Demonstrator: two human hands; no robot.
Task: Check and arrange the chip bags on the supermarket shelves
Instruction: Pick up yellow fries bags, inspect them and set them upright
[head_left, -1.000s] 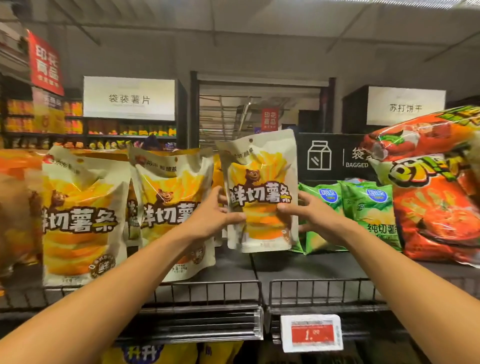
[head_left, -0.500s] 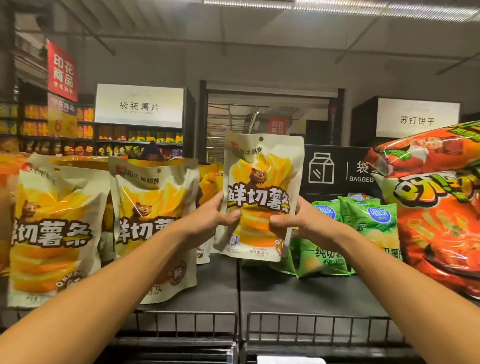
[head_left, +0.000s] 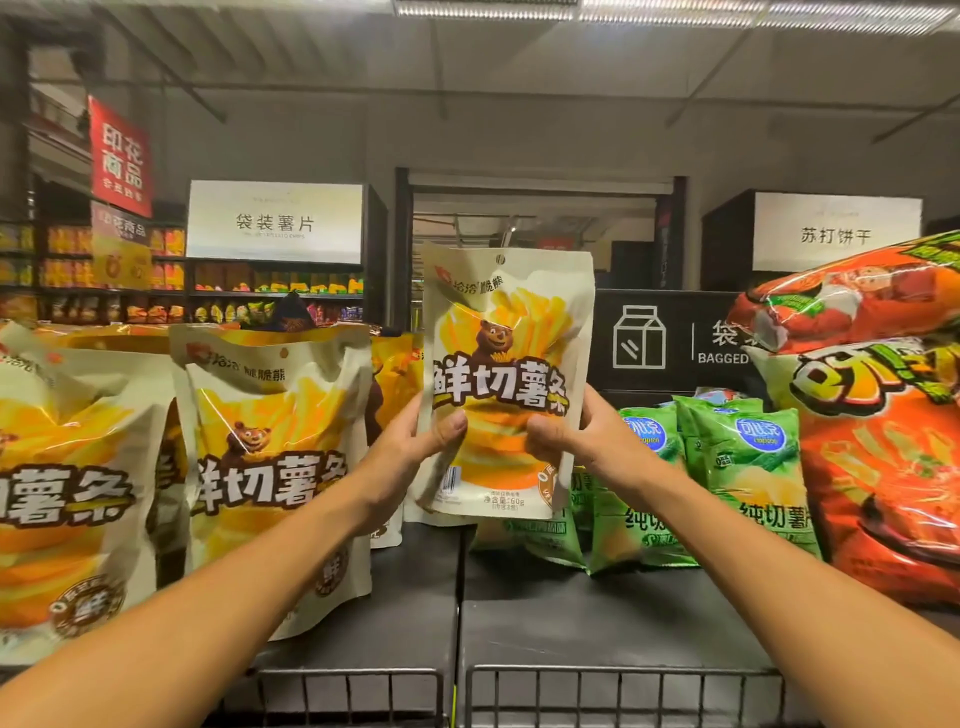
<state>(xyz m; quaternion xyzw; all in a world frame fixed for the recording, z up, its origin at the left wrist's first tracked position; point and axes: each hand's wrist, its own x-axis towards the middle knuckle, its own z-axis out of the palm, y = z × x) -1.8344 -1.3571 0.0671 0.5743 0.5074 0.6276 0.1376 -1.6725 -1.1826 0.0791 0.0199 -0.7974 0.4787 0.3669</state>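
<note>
A white and yellow chip bag with a bear (head_left: 506, 332) is held upright above the dark shelf (head_left: 597, 618), front facing me. My left hand (head_left: 415, 447) grips its left edge, thumb on the front. My right hand (head_left: 576, 441) grips its right edge the same way. Two matching yellow bags (head_left: 275, 467) (head_left: 67, 483) stand on the shelf to the left. Green chip bags (head_left: 743, 467) stand to the right behind my right forearm.
Large orange-red chip bags (head_left: 878, 441) fill the right end of the shelf. A wire rail (head_left: 613, 691) runs along the front edge. A dark "BAGGED" sign (head_left: 670, 338) stands behind. Other aisles with shelf signs (head_left: 275, 223) lie beyond.
Both hands have lifted the bear bag slightly higher and straightened it upright. My view has tilted up, so the price tag below the rail has left the frame.
</note>
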